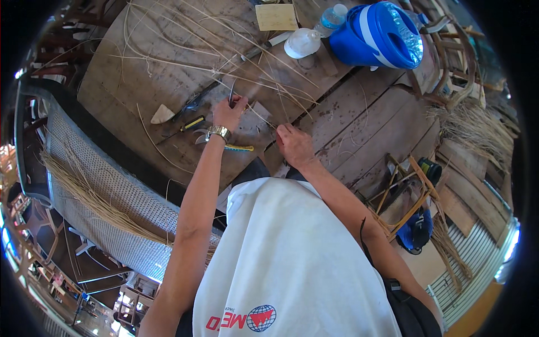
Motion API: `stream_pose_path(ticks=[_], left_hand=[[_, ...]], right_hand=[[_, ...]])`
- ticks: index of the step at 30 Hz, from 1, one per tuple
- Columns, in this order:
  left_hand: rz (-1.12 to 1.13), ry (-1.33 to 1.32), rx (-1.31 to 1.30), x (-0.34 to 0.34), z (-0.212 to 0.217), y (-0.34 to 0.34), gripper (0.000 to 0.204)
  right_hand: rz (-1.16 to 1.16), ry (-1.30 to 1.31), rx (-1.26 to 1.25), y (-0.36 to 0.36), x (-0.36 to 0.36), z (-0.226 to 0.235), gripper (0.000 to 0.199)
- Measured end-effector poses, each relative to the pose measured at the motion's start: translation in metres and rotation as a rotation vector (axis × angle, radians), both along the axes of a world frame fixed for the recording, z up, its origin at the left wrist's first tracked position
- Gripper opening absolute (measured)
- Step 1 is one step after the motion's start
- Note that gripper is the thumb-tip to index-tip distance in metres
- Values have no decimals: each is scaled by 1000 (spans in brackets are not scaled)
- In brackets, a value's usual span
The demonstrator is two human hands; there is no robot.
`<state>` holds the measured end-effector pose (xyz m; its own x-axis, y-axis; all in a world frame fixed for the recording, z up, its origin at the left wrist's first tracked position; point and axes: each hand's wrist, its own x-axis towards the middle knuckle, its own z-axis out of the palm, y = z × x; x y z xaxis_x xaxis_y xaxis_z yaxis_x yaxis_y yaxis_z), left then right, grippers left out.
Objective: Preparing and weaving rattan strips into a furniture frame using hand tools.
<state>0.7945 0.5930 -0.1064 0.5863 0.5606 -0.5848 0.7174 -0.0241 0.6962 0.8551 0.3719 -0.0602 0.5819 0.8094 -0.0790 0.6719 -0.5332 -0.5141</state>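
Note:
A thin pale cane strip (pixel 261 117) runs between my two hands, over the brown wooden tabletop (pixel 185 78). My left hand (pixel 229 114), with a metal watch at its wrist, is closed on the strip's left end. A slim, curved grey piece (pixel 232 90) rises from its fingers; its kind is unclear. My right hand (pixel 295 146) pinches the other end near the table's front edge. Beside my left wrist lie a yellow-and-black handled tool (pixel 193 123) and a tool with a yellow-and-teal handle (pixel 239 148). A pale wedge-shaped piece (pixel 163 114) lies farther left.
Long loose cane strips (pixel 174 31) spread across the table's far side. A blue jug (pixel 373 36), a white bottle (pixel 302 44) and a clear bottle (pixel 331 21) stand at far right. A woven cane panel (pixel 106 163) in a dark frame curves along my left; cane bundles (pixel 471 129) lie right.

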Motion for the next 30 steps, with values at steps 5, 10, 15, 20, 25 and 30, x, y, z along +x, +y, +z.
stream_pose_path(ticks=[5, 10, 15, 20, 25, 30], left_hand=[[70, -99, -10, -6, -3, 0, 36], [123, -126, 15, -14, -7, 0, 35], [159, -262, -131, -14, -15, 2, 28], [62, -177, -76, -10, -24, 4, 28], [-56, -27, 72, -4, -10, -5, 27], [-93, -3, 304, -4, -21, -11, 33]], right_hand=[[11, -31, 77, 2, 0, 1, 15], [-9, -8, 123, 6, -4, 13, 15], [-3, -70, 82, 7, -10, 4, 16], [5, -95, 55, 4, -13, -3, 13], [-23, -110, 39, -3, -17, -12, 11], [-24, -153, 22, 1, -17, -21, 9]])
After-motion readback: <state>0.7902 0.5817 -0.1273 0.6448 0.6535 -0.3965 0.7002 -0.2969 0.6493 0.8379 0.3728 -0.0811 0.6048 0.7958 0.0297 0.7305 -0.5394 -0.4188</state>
